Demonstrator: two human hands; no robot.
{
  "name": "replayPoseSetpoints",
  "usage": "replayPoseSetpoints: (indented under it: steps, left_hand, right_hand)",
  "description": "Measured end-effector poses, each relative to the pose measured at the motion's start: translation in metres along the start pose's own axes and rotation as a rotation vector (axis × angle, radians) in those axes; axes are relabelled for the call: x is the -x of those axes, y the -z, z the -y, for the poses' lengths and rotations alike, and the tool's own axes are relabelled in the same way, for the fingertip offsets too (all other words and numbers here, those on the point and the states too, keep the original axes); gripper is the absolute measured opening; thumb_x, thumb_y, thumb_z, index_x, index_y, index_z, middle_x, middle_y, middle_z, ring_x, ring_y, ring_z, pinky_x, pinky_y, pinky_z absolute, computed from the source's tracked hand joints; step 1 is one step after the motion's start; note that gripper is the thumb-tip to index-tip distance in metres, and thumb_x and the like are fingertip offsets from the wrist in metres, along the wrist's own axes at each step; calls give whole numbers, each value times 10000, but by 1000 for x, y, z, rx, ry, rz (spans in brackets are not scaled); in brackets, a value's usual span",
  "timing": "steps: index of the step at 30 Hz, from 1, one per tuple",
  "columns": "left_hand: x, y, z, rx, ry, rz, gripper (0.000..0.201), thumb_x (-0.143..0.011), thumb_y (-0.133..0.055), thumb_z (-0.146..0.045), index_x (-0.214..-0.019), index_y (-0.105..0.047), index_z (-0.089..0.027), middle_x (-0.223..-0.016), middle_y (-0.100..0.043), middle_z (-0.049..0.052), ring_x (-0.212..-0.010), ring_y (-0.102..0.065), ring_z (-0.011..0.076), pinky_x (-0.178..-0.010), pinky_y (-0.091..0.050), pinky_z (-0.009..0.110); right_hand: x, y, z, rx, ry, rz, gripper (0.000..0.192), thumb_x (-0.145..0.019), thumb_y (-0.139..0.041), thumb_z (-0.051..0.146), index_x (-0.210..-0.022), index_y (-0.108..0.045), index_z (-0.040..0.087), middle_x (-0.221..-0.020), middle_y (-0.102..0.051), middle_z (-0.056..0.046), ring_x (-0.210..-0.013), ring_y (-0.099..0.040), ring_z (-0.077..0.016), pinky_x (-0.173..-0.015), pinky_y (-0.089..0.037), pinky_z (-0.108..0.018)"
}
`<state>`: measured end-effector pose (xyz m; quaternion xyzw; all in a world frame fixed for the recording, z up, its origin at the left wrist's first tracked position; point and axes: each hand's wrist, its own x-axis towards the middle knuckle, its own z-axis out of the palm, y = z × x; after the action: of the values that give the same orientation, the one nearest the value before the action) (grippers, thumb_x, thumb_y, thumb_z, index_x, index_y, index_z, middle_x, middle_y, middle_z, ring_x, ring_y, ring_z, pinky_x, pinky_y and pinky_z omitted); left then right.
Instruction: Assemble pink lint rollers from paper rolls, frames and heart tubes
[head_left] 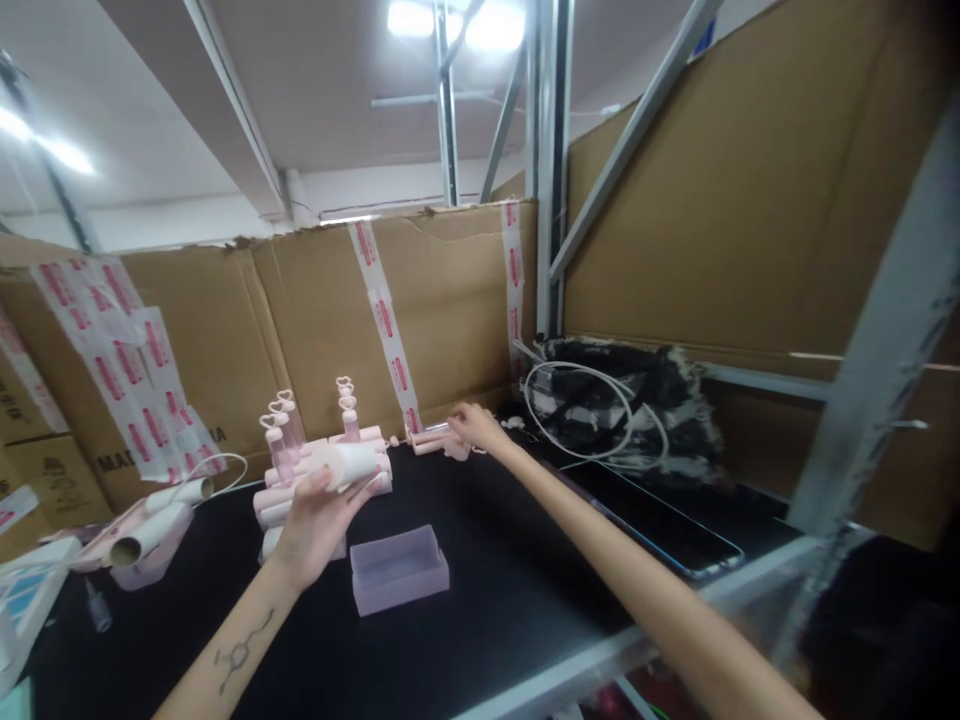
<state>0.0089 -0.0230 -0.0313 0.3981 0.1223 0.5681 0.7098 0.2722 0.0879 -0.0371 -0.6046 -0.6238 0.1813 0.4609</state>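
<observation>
My left hand [315, 525] holds a pale pink cylinder [352, 463], tilted, just in front of a stack of pink tubes [300, 480] on the black table [480, 600]. Three clear pink bottles with heart-shaped tops [281, 425] stand upright on that stack. My right hand [472, 428] reaches far across the table and touches a few pink tubes [431, 438] lying near the cardboard wall. A translucent lilac box [399, 570] sits open side down in front of my left hand.
Cardboard walls [450, 300] with red-printed tape enclose the back and right. A black bundle with a white cable [615, 410] lies at the back right, a dark tablet [660, 520] in front of it. Cardboard rolls [154, 530] lie at left. Metal frame posts [870, 400] stand at right.
</observation>
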Motion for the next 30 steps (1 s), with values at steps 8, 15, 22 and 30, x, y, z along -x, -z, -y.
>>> replayPoseSetpoints:
  steps: [8, 15, 22, 30]
  left_hand:
    - [12, 21, -3, 43, -22, -10, 145, -676, -684, -258, -770, -655, -152, -872, -699, 60, -940, -630, 239, -1063, -316, 433]
    - [8, 32, 4, 57, 97, 21, 210, -621, -723, -267, -753, -647, -121, -925, -689, 98, -971, -617, 262, -1032, -352, 419]
    - [7, 42, 4, -57, 138, 45, 115, -643, -713, -193, -711, -638, -138, -918, -681, 61, -994, -607, 273, -1030, -341, 492]
    - [11, 38, 12, -126, 78, -1, 430, -626, -717, -172, -1045, -624, -176, -971, -655, 37, -967, -602, 222, -1046, -337, 454]
  right_hand:
    - [-12, -11, -34, 484, -208, 74, 350, -880, -534, 349, -1169, -522, 153, -1188, -539, -90, -1035, -547, -226, -875, -451, -454]
    - [-27, 2, -53, 443, -322, 145, 375, -891, -483, 425, -1014, -600, 90, -908, -655, -95, -746, -642, -177, -650, -533, -323]
    - [-27, 15, -45, 316, -300, 117, 468, -910, -370, 442, -965, -621, 51, -740, -690, -146, -548, -648, -157, -481, -497, -218]
    - [-14, 12, -36, 551, -271, 95, 492, -748, -601, 397, -1080, -586, 35, -895, -673, -196, -746, -664, -279, -624, -491, -321]
